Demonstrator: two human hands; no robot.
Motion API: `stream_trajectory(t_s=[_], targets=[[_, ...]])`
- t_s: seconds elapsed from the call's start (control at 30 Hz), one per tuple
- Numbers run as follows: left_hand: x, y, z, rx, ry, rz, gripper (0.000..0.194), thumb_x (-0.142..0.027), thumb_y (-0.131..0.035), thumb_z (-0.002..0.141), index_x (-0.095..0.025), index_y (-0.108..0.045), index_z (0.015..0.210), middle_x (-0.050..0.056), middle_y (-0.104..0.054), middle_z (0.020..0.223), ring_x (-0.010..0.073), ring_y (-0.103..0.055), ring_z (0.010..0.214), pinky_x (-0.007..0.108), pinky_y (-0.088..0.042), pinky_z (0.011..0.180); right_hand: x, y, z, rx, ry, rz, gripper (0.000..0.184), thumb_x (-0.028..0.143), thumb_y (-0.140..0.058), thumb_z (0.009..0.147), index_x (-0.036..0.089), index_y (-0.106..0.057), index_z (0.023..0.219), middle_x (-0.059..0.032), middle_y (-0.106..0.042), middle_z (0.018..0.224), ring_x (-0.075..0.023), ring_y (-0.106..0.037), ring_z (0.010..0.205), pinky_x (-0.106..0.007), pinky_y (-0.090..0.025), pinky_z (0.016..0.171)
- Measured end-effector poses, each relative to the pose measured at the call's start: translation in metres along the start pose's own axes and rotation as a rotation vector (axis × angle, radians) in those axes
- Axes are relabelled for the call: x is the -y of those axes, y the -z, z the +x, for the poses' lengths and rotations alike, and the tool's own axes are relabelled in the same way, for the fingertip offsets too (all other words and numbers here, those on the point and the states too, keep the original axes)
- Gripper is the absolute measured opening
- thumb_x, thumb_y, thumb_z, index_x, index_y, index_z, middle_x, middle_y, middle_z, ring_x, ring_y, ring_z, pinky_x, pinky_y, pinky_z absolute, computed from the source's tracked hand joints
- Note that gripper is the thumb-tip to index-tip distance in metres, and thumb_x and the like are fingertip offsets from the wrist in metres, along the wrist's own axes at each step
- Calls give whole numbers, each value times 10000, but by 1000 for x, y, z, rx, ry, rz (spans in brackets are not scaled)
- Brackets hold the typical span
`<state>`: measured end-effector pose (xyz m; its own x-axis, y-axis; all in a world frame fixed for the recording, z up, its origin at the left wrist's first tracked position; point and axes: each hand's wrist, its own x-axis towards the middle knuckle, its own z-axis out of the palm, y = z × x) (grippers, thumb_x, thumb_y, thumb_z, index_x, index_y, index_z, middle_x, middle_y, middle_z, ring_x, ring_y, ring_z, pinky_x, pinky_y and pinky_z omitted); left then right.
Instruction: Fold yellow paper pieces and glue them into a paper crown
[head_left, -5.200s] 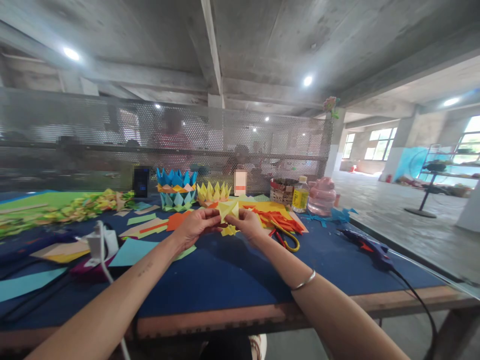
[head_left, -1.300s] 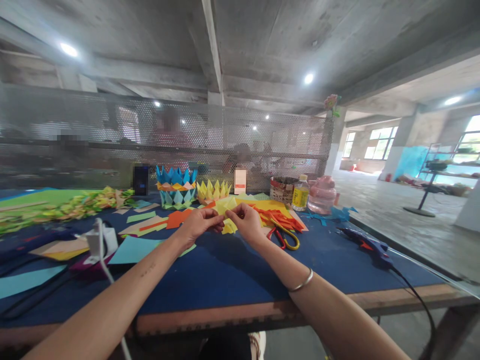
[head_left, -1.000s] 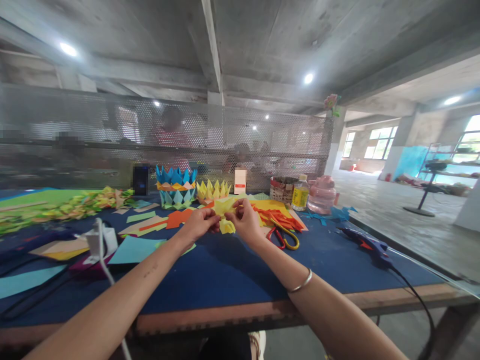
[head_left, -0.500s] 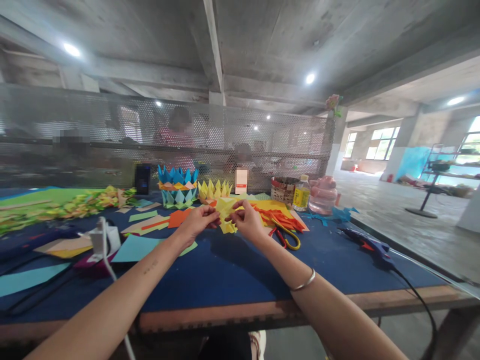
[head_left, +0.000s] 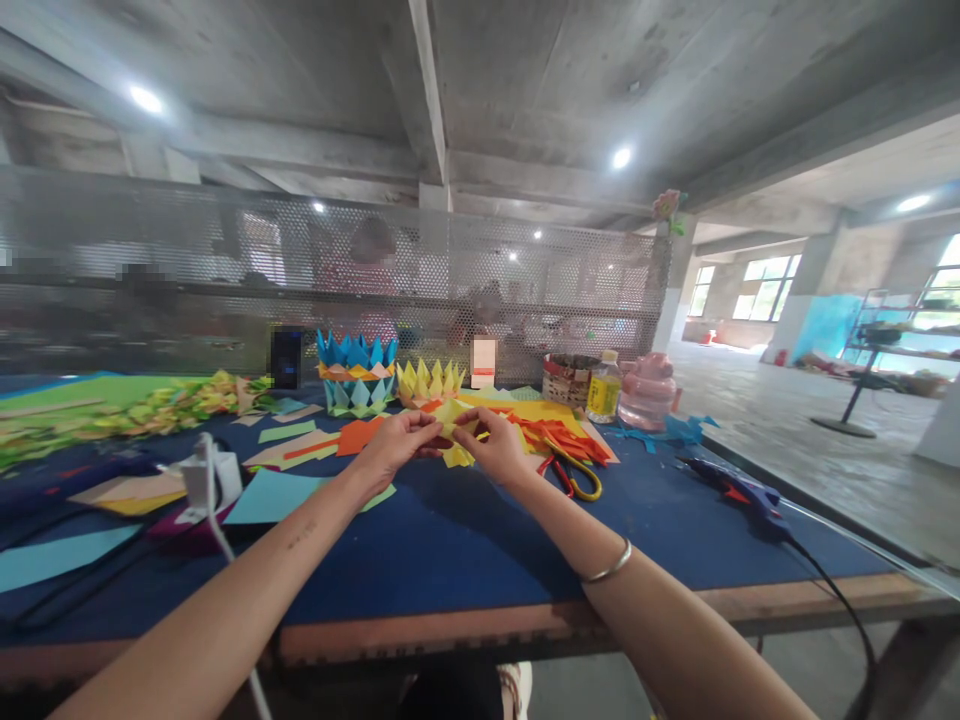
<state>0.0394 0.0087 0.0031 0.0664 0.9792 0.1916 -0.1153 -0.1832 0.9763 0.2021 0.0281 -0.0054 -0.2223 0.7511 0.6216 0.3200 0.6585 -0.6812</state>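
Between my hands, above the blue-covered table (head_left: pixel 465 560), is a small piece of yellow paper (head_left: pixel 450 412). My left hand (head_left: pixel 405 443) pinches its left side, and my right hand (head_left: pixel 491 443) grips the right side with thumb and fingers. More yellow paper (head_left: pixel 459 458) shows just below the fingertips. Behind stand a yellow pointed paper ring (head_left: pixel 431 380) and a taller blue, orange and green folded-paper basket (head_left: pixel 358 375). Right of my right hand lie orange paper strips (head_left: pixel 566 438) and scissors (head_left: pixel 574 470) with red and yellow handles.
A glue gun (head_left: pixel 742 492) with a trailing cord lies at the right. A woven basket (head_left: pixel 568 380), a yellow-labelled bottle (head_left: pixel 603 388) and a pink jug (head_left: pixel 646 392) stand behind. A charger (head_left: pixel 210 475), light-blue sheets (head_left: pixel 277 497) and folded paper pieces (head_left: pixel 187 405) occupy the left. A mesh partition (head_left: pixel 487 260) runs behind.
My right hand has lowered slightly and its fingers have closed in on the yellow paper. The paper now shows less above my fingers. My left hand is nearly unmoved.
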Motion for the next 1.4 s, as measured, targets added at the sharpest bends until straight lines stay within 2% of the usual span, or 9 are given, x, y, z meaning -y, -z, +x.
stream_trajectory(t_s=[0.17, 0.33, 0.5, 0.63, 0.77, 0.9, 1.03, 1.4], targets=[[-1, -1, -1, 1, -5, 5, 200, -225, -756, 671, -121, -590, 712, 39, -693, 648, 147, -671, 593, 246, -526, 579, -1, -3, -1, -6, -6, 25, 121, 256, -632, 712, 178, -569, 780, 18, -589, 682, -101, -505, 569, -224, -406, 565], [-2, -2, -3, -23, -31, 15, 194, -212, -753, 673, -122, -593, 732, 26, -696, 629, 132, -665, 561, 227, -522, 557, 1, -4, -2, 14, -27, 39, 146, 298, -635, 726, 179, -580, 791, 26, -577, 656, -99, -497, 563, -213, -395, 549], [-3, -4, -3, -21, -44, 34, 279, -279, -804, 608, -131, -594, 720, 23, -699, 613, 142, -667, 556, 237, -526, 559, 2, -3, -2, 4, -72, 30, 198, 365, -651, 724, 174, -610, 758, 38, -546, 593, -91, -457, 526, -207, -348, 509], [-2, -5, -4, 4, -41, 35, 371, -359, -834, 537, -148, -595, 727, 23, -709, 637, 170, -686, 621, 257, -536, 595, 4, -1, -2, -16, -90, 27, 122, 291, -645, 718, 172, -615, 727, 50, -529, 563, -81, -429, 502, -200, -338, 505], [-3, -5, -6, 56, -67, 46, 398, -382, -833, 523, -143, -634, 772, 31, -716, 722, 179, -689, 699, 269, -534, 656, 6, 0, -2, -44, -100, 29, 89, 252, -645, 703, 171, -618, 728, 52, -533, 563, -79, -429, 505, -192, -338, 501], [-3, -6, -7, 65, -71, 34, 373, -340, -841, 507, -126, -661, 754, 35, -706, 728, 173, -674, 693, 265, -521, 659, 6, 0, -3, -55, -66, 29, 91, 254, -640, 706, 171, -619, 739, 32, -589, 626, -89, -476, 547, -200, -375, 540], [-2, -6, -7, 38, -20, -15, 298, -259, -835, 523, -123, -663, 726, 35, -696, 685, 168, -668, 664, 258, -514, 638, 4, -1, -3, -33, -42, 36, 84, 241, -627, 707, 177, -620, 761, 20, -629, 688, -101, -520, 591, -215, -421, 593], [6, -1, -1, 77, 134, -285, 78, -68, -708, 695, -111, -685, 756, 63, -714, 738, 132, -688, 694, 191, -532, 675, 7, 2, 0, -11, -54, 154, 157, 302, -608, 691, 177, -649, 777, -6, -657, 732, -107, -529, 597, -220, -441, 584]])
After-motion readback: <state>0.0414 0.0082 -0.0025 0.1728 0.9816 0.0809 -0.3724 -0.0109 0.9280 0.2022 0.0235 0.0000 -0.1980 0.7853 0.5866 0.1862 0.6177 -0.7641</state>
